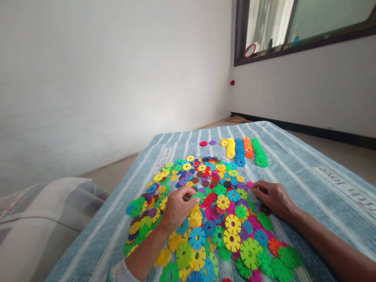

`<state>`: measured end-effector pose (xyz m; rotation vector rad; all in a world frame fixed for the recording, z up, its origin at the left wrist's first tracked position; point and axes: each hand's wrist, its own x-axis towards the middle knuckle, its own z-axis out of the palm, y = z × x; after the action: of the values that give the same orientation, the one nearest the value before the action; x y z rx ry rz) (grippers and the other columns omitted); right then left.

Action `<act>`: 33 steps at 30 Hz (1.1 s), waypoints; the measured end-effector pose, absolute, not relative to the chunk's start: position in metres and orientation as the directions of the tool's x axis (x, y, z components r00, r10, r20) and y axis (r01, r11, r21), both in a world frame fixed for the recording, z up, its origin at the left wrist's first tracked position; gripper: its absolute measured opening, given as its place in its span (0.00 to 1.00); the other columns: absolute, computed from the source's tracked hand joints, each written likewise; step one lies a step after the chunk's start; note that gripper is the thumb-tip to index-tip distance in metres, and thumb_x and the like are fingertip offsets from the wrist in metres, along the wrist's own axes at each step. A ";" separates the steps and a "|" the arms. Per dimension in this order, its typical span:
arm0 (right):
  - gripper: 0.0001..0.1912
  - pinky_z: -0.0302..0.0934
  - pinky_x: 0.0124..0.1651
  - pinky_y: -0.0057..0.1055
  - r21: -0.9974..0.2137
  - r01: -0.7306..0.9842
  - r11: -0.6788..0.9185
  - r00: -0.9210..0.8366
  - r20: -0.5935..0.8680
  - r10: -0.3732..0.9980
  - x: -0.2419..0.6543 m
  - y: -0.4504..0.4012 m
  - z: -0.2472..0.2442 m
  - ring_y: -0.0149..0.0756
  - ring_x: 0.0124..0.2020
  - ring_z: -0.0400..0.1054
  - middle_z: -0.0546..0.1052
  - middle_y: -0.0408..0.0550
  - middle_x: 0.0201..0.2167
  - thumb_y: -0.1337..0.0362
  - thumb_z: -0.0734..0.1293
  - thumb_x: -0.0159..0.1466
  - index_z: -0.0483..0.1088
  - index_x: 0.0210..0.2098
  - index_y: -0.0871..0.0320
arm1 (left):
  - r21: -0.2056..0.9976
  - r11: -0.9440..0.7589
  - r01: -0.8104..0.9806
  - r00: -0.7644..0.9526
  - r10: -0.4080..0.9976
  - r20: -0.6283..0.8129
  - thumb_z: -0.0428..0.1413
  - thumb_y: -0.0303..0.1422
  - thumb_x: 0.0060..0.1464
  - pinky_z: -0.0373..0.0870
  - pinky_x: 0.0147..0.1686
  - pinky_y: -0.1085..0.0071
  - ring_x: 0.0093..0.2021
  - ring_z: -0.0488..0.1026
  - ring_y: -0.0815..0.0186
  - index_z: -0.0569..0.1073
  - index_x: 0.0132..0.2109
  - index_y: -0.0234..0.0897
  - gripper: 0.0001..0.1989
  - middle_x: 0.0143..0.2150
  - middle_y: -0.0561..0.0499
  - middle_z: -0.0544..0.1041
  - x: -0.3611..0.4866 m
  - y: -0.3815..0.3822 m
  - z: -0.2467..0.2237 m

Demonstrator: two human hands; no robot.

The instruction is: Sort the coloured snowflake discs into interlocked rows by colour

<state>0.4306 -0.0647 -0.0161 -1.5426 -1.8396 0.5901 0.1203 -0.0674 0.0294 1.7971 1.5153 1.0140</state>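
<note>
A large heap of flat plastic snowflake discors in many colours covers the near half of a blue striped bedspread. My left hand rests on the heap with its fingers curled, and a green disc lies at the fingertips. My right hand sits at the heap's right edge, its fingertips drawn together next to a pink disc. Whatever lies inside either hand is hidden. Beyond the heap lie stacked rows of yellow, blue, orange and green discs, plus a lone red disc and a purple disc.
A white wall rises behind the bedspread's far left edge. Grey striped bedding lies at the lower left. A window sits high on the right wall, and a tiled floor runs beyond the bedspread's right side.
</note>
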 end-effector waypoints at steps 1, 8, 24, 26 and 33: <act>0.17 0.59 0.27 0.27 -0.708 0.675 0.206 -0.090 0.199 0.976 0.430 -0.065 -0.016 0.32 0.20 0.67 0.72 0.40 0.19 0.53 0.58 0.63 0.72 0.30 0.56 | 0.819 -0.183 0.544 0.056 0.982 0.182 0.57 0.34 0.43 0.65 0.27 0.73 0.26 0.69 0.68 0.72 0.27 0.36 0.06 0.24 0.54 0.73 0.120 -0.067 0.029; 0.18 0.58 0.28 0.27 -0.720 0.644 0.258 -0.123 0.235 0.964 0.418 -0.074 -0.005 0.32 0.23 0.66 0.72 0.41 0.21 0.53 0.58 0.64 0.72 0.31 0.56 | 0.813 -0.204 0.545 0.088 0.979 0.186 0.57 0.32 0.44 0.67 0.28 0.72 0.27 0.69 0.67 0.72 0.28 0.37 0.04 0.25 0.54 0.74 0.124 -0.073 0.035; 0.13 0.55 0.28 0.25 -0.897 0.273 0.347 -0.435 0.207 0.876 0.347 -0.135 0.022 0.29 0.25 0.62 0.72 0.42 0.24 0.56 0.63 0.63 0.73 0.31 0.58 | 0.780 -0.512 0.359 0.365 0.846 0.388 0.56 0.22 0.44 0.69 0.31 0.74 0.29 0.72 0.69 0.68 0.27 0.38 0.06 0.29 0.53 0.75 0.168 -0.131 0.043; 0.13 0.55 0.28 0.25 -0.895 0.271 0.355 -0.428 0.219 0.877 0.345 -0.135 0.019 0.29 0.25 0.62 0.72 0.43 0.24 0.57 0.63 0.63 0.73 0.30 0.58 | 0.759 -0.533 0.373 0.360 0.837 0.412 0.56 0.22 0.45 0.69 0.31 0.74 0.29 0.72 0.69 0.68 0.27 0.38 0.07 0.29 0.53 0.75 0.170 -0.134 0.041; 0.13 0.57 0.28 0.25 -0.873 0.311 0.376 -0.348 0.264 0.900 0.356 -0.124 0.017 0.29 0.25 0.63 0.72 0.42 0.23 0.57 0.63 0.63 0.73 0.30 0.58 | 0.676 -0.563 0.476 0.358 0.826 0.435 0.58 0.26 0.47 0.72 0.35 0.72 0.34 0.73 0.67 0.72 0.36 0.38 0.07 0.35 0.50 0.76 0.158 -0.118 0.046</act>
<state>0.3556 -0.1241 0.0174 -1.0519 -1.8542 0.9506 0.1581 -0.1185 0.0459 2.1889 1.1328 1.0772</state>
